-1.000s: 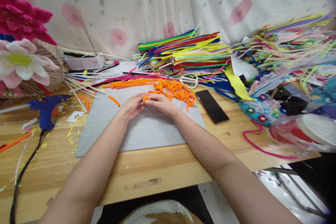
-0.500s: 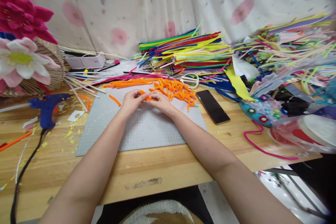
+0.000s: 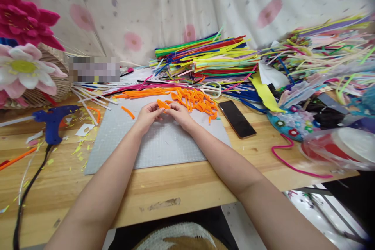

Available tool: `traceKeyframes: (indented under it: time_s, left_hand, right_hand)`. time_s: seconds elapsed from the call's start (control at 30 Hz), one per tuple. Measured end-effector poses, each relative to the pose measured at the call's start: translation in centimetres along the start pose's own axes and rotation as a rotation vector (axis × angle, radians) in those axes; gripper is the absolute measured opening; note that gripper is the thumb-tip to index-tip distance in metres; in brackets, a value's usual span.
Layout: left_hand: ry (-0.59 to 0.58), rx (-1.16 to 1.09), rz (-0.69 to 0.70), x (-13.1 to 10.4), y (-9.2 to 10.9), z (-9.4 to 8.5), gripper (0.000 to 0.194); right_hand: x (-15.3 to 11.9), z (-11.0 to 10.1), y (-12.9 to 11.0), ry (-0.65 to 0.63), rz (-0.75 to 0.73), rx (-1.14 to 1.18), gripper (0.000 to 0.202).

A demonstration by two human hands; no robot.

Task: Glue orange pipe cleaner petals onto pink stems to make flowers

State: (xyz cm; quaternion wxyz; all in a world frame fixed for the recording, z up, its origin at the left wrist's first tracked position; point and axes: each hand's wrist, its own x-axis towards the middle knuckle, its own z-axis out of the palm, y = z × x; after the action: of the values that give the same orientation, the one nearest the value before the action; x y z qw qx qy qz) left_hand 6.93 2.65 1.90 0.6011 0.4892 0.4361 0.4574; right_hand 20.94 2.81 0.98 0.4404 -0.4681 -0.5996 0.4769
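Note:
Between the fingertips of both hands is a bent orange pipe cleaner (image 3: pixel 163 104), partly hidden by the fingers. My left hand (image 3: pixel 149 115) pinches it from the left, and my right hand (image 3: pixel 179 114) pinches it from the right. Both are just above the grey cutting mat (image 3: pixel 164 144). Directly behind my right hand lies a heap of shaped orange pipe-cleaner pieces (image 3: pixel 199 101). Straight orange pipe cleaners (image 3: pixel 140 93) rest along the mat's far edge. A short orange piece (image 3: pixel 128 112) lies alone left of my left hand.
On the left are a blue glue gun (image 3: pixel 54 123) with a black cord and felt-like flowers (image 3: pixel 25 66). White-handled scissors (image 3: pixel 213 89) and a black phone (image 3: pixel 237 119) lie right of the mat. Colourful pipe-cleaner bundles (image 3: pixel 211 54) are stacked behind. A plastic-wrapped tub (image 3: pixel 342 148) sits at the right.
The orange pipe cleaner has turned between the fingers, and more of it now sticks up above them. Both hands stay in nearly the same place.

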Motion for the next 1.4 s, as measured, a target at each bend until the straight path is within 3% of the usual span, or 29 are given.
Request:
traceKeyframes:
  time_s: [0.37, 0.53, 0.8, 1.1, 1.27, 1.4]
  left_hand:
    - [0.191, 0.124, 0.134, 0.2, -0.5, 1.1, 0.027]
    - [0.213, 0.175, 0.111, 0.3, -0.9, 1.2, 0.015]
    - [0.234, 0.04, 0.097, 0.2, -0.5, 1.6, 0.024]
    - [0.199, 0.084, 0.087, -0.2, 0.3, 1.7, 0.022]
    - [0.168, 0.005, 0.086, -0.2, 0.3, 1.8, 0.032]
    - [0.14, -0.005, 0.081, -0.1, 0.0, 1.5, 0.033]
  right_hand:
    - [0.2, -0.1, 0.4, 0.073, -0.076, -0.175, 0.01]
    - [0.3, -0.1, 0.9, 0.143, -0.061, -0.219, 0.009]
    - [0.2, -0.4, 0.5, 0.016, -0.071, -0.186, 0.015]
    - [0.6, -0.4, 0.7, 0.132, 0.014, -0.077, 0.01]
    - [0.1, -1.0, -0.5, -0.039, 0.076, 0.038, 0.012]
    - [-0.1, -1.4, -0.7, -0.113, 0.072, -0.017, 0.014]
